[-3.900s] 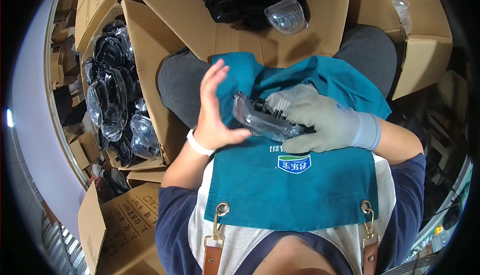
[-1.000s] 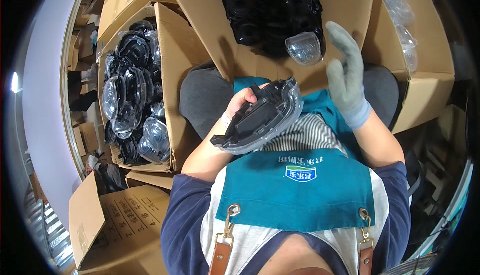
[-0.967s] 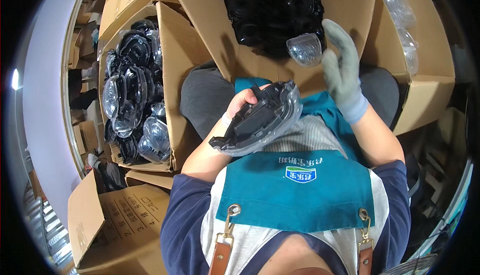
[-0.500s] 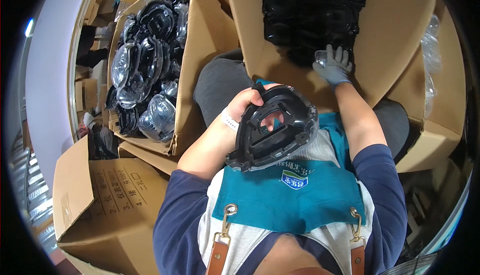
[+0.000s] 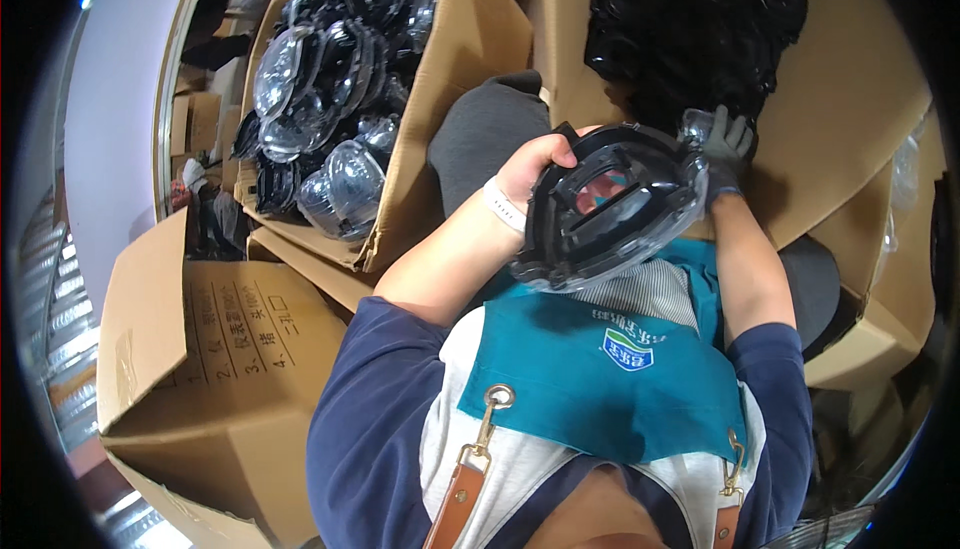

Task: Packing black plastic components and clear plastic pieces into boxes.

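My bare left hand [image 5: 535, 169], a white band on its wrist, grips the rim of a round black plastic container with a clear lid [image 5: 610, 211] and holds it tilted in front of my chest. My gloved right hand [image 5: 728, 144] reaches past the container's far edge to the front of a cardboard box holding stacked black trays [image 5: 690, 19]. Its fingers close around a small clear plastic lid [image 5: 694, 125]. The container hides part of this hand.
An open cardboard box [image 5: 455, 79] on my left holds several lidded black containers [image 5: 330, 99]. A closed cardboard box [image 5: 200, 349] sits at lower left. More cardboard [image 5: 860, 139] and clear plastic bags stand to the right. I wear a teal apron.
The left hand has lifted the lidded container from my lap and tilted it up. The right hand let go of it, rose, then reached forward onto the clear lid at the tray box.
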The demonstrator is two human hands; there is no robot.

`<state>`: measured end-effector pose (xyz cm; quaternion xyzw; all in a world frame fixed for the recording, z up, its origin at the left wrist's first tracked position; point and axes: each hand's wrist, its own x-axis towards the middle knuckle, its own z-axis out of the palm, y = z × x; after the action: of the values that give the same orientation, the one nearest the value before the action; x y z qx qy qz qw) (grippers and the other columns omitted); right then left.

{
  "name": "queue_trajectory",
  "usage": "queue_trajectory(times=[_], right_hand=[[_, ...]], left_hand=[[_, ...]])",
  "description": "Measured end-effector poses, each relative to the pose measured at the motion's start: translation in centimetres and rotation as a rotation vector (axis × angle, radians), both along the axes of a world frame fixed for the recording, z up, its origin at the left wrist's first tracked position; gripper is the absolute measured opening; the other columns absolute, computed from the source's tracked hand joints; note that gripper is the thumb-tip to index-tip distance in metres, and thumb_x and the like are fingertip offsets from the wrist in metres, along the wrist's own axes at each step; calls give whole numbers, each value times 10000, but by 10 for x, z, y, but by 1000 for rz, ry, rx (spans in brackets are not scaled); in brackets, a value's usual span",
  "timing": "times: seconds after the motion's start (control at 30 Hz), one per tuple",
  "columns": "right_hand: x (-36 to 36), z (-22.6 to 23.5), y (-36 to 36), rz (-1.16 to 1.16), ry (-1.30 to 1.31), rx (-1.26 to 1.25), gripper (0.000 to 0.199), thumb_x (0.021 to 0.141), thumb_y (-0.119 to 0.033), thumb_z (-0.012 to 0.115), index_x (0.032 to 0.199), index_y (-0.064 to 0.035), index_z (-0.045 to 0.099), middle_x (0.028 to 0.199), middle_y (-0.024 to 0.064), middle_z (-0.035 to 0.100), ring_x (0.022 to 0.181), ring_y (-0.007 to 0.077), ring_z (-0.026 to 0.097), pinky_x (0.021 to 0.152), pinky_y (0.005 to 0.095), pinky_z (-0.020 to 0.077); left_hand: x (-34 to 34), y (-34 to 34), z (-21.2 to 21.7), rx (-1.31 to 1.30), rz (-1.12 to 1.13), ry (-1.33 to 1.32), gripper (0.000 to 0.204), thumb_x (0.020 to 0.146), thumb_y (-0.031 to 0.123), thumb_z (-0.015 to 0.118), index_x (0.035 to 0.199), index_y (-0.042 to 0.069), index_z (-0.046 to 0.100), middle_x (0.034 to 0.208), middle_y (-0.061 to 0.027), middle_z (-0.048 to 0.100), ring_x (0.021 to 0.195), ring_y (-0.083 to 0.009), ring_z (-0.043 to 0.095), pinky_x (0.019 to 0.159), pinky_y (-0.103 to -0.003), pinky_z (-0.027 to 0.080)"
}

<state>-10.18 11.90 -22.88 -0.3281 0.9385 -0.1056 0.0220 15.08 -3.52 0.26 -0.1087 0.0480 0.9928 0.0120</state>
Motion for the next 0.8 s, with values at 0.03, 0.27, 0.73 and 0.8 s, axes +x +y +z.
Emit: queue_trajectory(times=[0.03,0.27,0.73,0.8], right_hand=[[-1,-8,-3,24,1,-13,994,681,-547,735,1514,-191,326,1508,301,314,1416,490,227,1150,590,230],[-21,3,-9,-85,166,-189,974,619,-682,759,1385,-149,477,1333,272,508,1235,501,463,1047,574,374],[1,210,-8,220,-914,-953,561,1017,-256,515,1484,16,363,1549,114,371,1439,212,313,1179,346,211],[-5,197,1,239,-950,-985,566,1019,-254,512,1489,16,351,1554,119,361,1439,210,312,1178,348,215]], left_hand=[[3,-4,3,-13,24,1,534,757,87,478,1272,-52,498,1075,-244,675,776,-226,718,581,-247,610],[50,-37,38,-422,390,-96,574,772,189,556,1306,-15,503,1100,-209,659,852,-281,657,803,-373,576],[234,-183,141,-695,1896,-607,377,909,270,459,1148,17,604,1123,-147,693,1002,-327,679,873,-482,562],[256,-218,134,-580,1844,-748,297,917,284,492,1060,54,614,1042,-124,713,892,-307,698,802,-470,579]])
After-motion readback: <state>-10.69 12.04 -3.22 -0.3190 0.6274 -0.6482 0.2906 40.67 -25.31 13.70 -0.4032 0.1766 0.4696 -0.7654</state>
